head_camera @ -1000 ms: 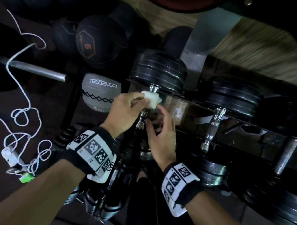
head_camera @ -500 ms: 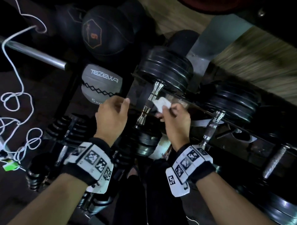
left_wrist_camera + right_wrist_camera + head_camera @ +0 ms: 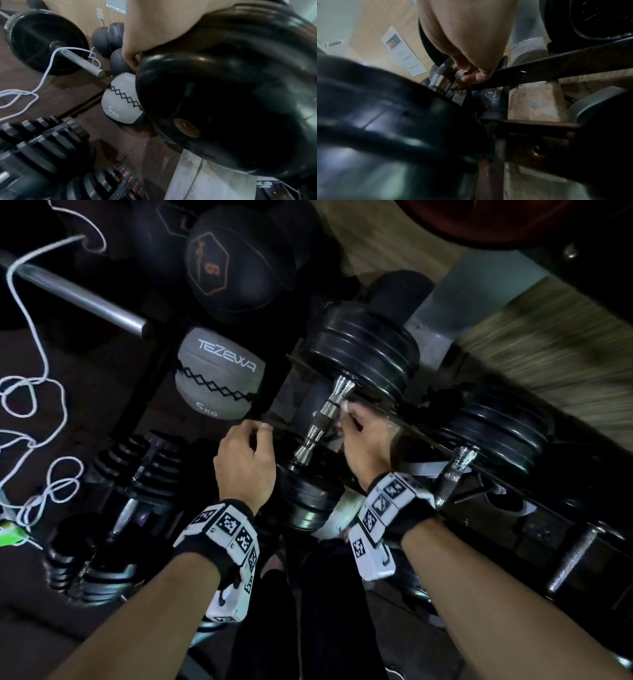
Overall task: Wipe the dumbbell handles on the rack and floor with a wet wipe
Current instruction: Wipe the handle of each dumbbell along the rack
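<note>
Head cam, mid-frame: right hand (image 3: pixel 368 445) pinches the wet wipe (image 3: pixel 343 407) against the chrome handle (image 3: pixel 320 422) of the leftmost rack dumbbell; left hand (image 3: pixel 245 463) hovers loosely curled, holding nothing. Neighbouring handle (image 3: pixel 457 469) and floor dumbbells (image 3: pixel 132 494) look undone, so plenty's left.

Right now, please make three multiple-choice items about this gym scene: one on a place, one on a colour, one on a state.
1. Where is the wipe?
A. on the floor
B. at the dumbbell handle
C. on the ball
2. What colour is the 5 kg ball?
A. grey
B. red
C. yellow
3. How is the left hand?
A. holds the wipe
B. grips the handle
C. curled, off the handle

Key: B, the right hand pinches the wipe beside the handle; A, the ball's skin is grey; C, the left hand's fingers curl left of the handle.
</note>
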Demonstrator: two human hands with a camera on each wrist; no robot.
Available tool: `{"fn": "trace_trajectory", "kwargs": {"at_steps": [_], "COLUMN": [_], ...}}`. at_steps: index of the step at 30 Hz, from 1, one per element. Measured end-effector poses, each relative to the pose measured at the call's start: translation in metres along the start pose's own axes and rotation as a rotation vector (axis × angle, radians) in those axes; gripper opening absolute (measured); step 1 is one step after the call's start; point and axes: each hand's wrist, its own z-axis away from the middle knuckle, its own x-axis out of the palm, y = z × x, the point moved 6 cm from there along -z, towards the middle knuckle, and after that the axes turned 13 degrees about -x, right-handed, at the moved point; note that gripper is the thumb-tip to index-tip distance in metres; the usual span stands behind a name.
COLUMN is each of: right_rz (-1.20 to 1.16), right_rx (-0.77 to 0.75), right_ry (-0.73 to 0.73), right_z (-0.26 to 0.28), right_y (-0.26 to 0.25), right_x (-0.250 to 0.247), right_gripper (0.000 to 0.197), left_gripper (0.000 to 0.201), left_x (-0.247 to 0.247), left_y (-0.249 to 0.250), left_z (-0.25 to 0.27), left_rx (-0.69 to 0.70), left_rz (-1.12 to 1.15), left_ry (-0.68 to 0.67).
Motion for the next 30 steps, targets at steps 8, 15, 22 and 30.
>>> {"fn": "trace_trajectory", "kwargs": {"at_steps": [8,15,22,30], "right_rz": [0.101,0.092,0.066,0.020], "right_rx": [-0.036,-0.032,0.015,0.107], "right_ry": [0.034,-0.005,0.025,0.087], "right_z": [-0.008,0.019,0.029,0.020], "right_y": [-0.014,-0.015,-0.015,-0.009], "right_x": [-0.004,0.000,0.003,0.013], "right_gripper": [0.021,0.021,0.026,0.028], "left_gripper": [0.044,0.040,0.040,0.043], "left_x": [0.001,0.001,0.002,0.002], "left_y": [0.000,-0.001,-0.003,-0.005], "left_z": [0.001,-0.001,-0.002,-0.003], "left_rx": [-0.001,0.004,0.011,0.003], "left_rz": [0.022,0.022,0.028,0.042], "left_ry": [-0.008,0.005,0.009,0.015]}}
